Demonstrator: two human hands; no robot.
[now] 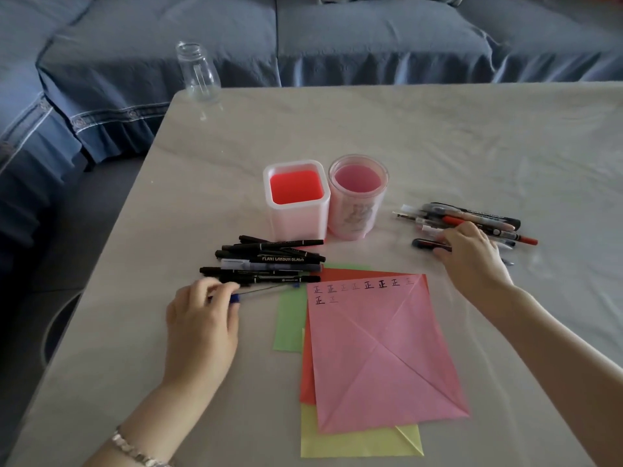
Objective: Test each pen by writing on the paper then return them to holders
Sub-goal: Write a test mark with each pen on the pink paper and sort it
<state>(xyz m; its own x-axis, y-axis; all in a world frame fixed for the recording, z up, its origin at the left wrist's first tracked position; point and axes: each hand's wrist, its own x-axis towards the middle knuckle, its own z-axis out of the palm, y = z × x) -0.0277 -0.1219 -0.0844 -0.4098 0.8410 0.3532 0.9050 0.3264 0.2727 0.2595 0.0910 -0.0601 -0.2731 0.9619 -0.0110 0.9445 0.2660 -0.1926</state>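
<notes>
Table (438,136): pale, marbled, before a blue sofa (337,38); jar (197,72) at far corner.
Left grip (202,318): pinches a blue pen (236,297) beside black pens (269,261).
Right grip (472,254): on the mixed pens (472,214), blurred; hold unclear.
Paper (381,348): pink, marked, near holders (296,220).

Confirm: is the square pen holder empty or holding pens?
Empty. The square holder stands upright and its red bottom shows bare. The black pens lie in a pile beside it on the table.

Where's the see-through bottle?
In the head view, the clear bottle stands upright at the far left corner of the table, beside the blue sofa and well behind the square pink holder.
</notes>
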